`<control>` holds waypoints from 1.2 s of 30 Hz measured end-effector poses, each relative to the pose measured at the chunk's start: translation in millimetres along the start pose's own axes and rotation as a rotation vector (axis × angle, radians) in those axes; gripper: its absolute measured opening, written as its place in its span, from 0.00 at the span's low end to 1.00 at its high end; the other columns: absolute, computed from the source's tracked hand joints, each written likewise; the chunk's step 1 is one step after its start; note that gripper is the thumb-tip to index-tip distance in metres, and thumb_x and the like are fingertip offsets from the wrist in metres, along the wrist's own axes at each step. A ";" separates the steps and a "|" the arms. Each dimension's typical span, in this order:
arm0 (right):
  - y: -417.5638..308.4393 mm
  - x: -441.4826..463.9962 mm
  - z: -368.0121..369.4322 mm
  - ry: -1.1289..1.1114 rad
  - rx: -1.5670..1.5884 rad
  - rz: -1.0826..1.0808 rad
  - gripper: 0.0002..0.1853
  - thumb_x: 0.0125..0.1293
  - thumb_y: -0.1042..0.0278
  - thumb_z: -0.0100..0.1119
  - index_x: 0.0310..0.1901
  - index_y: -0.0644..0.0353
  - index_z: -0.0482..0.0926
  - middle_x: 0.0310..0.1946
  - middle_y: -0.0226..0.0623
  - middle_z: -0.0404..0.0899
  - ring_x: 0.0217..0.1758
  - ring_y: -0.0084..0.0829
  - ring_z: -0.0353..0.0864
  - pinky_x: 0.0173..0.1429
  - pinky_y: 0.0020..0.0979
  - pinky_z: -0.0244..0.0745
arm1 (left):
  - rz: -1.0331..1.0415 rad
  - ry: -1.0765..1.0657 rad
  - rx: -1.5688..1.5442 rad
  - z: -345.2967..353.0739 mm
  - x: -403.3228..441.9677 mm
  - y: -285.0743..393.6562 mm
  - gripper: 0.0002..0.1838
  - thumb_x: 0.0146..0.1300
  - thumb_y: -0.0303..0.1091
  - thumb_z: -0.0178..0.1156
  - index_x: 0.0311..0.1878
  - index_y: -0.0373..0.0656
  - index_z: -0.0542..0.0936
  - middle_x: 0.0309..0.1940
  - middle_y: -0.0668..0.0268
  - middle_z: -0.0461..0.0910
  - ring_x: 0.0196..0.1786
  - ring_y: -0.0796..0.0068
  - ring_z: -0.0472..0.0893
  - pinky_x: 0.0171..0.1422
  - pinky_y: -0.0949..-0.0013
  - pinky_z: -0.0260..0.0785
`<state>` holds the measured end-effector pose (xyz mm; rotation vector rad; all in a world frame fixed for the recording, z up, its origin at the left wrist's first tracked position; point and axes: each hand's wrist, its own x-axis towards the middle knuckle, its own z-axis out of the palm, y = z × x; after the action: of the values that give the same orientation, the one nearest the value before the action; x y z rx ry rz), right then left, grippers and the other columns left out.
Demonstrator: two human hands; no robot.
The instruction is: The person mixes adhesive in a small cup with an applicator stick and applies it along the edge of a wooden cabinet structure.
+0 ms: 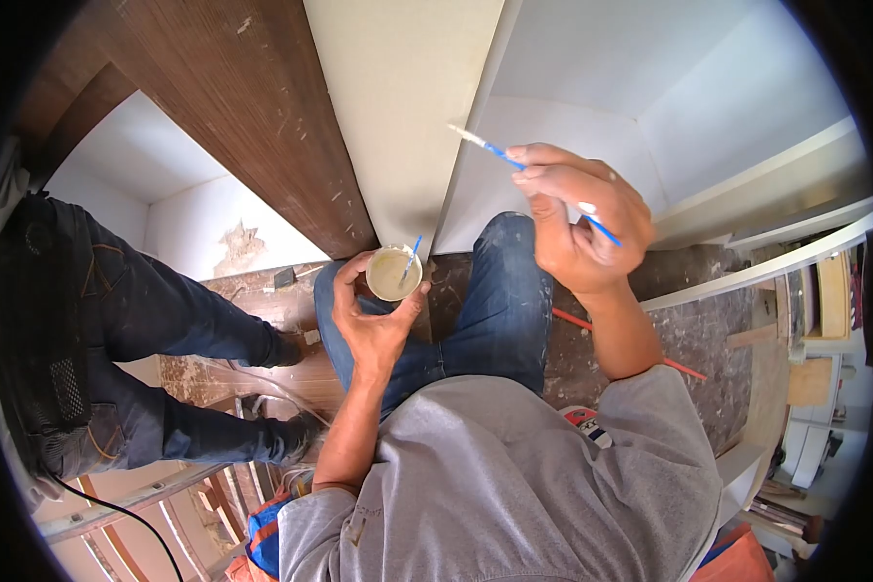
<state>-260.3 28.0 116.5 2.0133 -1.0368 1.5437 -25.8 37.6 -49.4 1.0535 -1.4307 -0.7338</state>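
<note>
My left hand [371,330] is wrapped round a small cup [386,275] of cream-coloured paint, held above my lap. A thin blue stick [413,254], perhaps a second brush handle, leans in the cup. Raised at the upper right, my right hand [592,218] grips a thin paintbrush [495,150] with a blue handle. Its pale tip points up and left, in front of the edge of a cream panel [407,87]; whether it touches cannot be told. A white smear marks a finger of that hand.
A dark brown wooden panel [252,107] with pale marks adjoins the cream one. White compartments [553,136] lie to the right. Another person's legs [175,291] stand close on the left, near a ladder [155,495]. A red stick [684,367] lies on the stained floor.
</note>
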 end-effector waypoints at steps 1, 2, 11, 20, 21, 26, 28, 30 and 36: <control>0.1 -1.3 1.0 -0.019 -0.003 0.013 0.14 0.56 0.84 0.76 0.42 0.56 0.86 0.38 0.36 0.94 0.30 0.26 0.89 0.34 0.23 0.79 | -0.004 -0.002 0.003 -0.3 -0.1 0.1 0.37 0.49 0.36 0.89 0.60 0.41 0.79 0.53 0.62 0.88 0.51 0.72 0.84 0.52 0.69 0.75; 0.7 -2.8 3.0 -0.039 -0.007 0.028 0.14 0.56 0.84 0.76 0.42 0.57 0.86 0.37 0.36 0.94 0.30 0.26 0.90 0.34 0.23 0.79 | -0.009 -0.005 0.006 -0.5 0.4 -0.4 0.37 0.49 0.36 0.89 0.60 0.41 0.79 0.53 0.62 0.88 0.51 0.72 0.84 0.52 0.69 0.75; 1.2 -2.4 5.7 0.027 0.081 0.124 0.13 0.58 0.82 0.80 0.41 0.58 0.87 0.34 0.38 0.94 0.30 0.28 0.91 0.35 0.24 0.81 | -0.012 0.004 0.003 -0.9 1.2 -2.1 0.37 0.48 0.36 0.89 0.60 0.42 0.79 0.53 0.62 0.88 0.50 0.72 0.84 0.51 0.69 0.75; 1.6 -1.9 5.2 -0.030 0.086 0.184 0.12 0.59 0.84 0.77 0.42 0.59 0.86 0.37 0.35 0.94 0.34 0.28 0.93 0.36 0.24 0.82 | -0.015 0.002 -0.011 0.2 0.6 -2.2 0.36 0.49 0.36 0.88 0.59 0.42 0.79 0.53 0.63 0.88 0.48 0.74 0.83 0.50 0.70 0.74; 3.2 -1.9 6.3 -0.035 0.096 0.186 0.12 0.60 0.84 0.76 0.42 0.59 0.86 0.37 0.34 0.94 0.34 0.28 0.93 0.37 0.24 0.82 | -0.013 0.004 -0.015 0.5 0.8 -1.7 0.36 0.49 0.36 0.88 0.59 0.42 0.79 0.52 0.63 0.88 0.48 0.74 0.83 0.50 0.70 0.73; 9.3 1.8 9.1 0.024 0.070 0.130 0.11 0.60 0.84 0.76 0.42 0.59 0.86 0.37 0.36 0.95 0.33 0.28 0.93 0.37 0.24 0.82 | -0.124 -0.073 -0.020 -3.0 -0.5 2.8 0.39 0.51 0.31 0.88 0.62 0.40 0.74 0.56 0.59 0.82 0.60 0.67 0.82 0.71 0.60 0.72; 8.8 2.8 9.3 0.067 0.074 0.108 0.11 0.60 0.84 0.76 0.41 0.59 0.86 0.37 0.36 0.95 0.32 0.27 0.92 0.37 0.24 0.82 | -0.086 -0.047 -0.012 -2.0 -0.3 1.5 0.38 0.50 0.33 0.88 0.61 0.41 0.76 0.55 0.61 0.84 0.56 0.69 0.82 0.64 0.63 0.73; 5.3 2.3 9.2 0.106 0.087 0.103 0.11 0.61 0.84 0.76 0.41 0.58 0.85 0.37 0.37 0.95 0.31 0.26 0.91 0.36 0.24 0.81 | -0.013 0.006 -0.002 0.7 1.3 -2.1 0.36 0.49 0.36 0.88 0.59 0.42 0.80 0.52 0.63 0.88 0.48 0.74 0.83 0.50 0.70 0.74; 4.3 -2.0 10.5 -0.045 0.040 0.082 0.12 0.61 0.84 0.75 0.42 0.58 0.85 0.36 0.38 0.94 0.27 0.25 0.89 0.34 0.25 0.79 | -0.022 0.006 -0.009 0.5 1.2 -3.3 0.36 0.49 0.36 0.88 0.59 0.42 0.80 0.52 0.63 0.88 0.47 0.74 0.83 0.50 0.70 0.74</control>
<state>-257.0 18.6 110.8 2.0651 -1.1272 1.5782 -25.6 35.2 -51.9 1.0650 -1.4114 -0.7527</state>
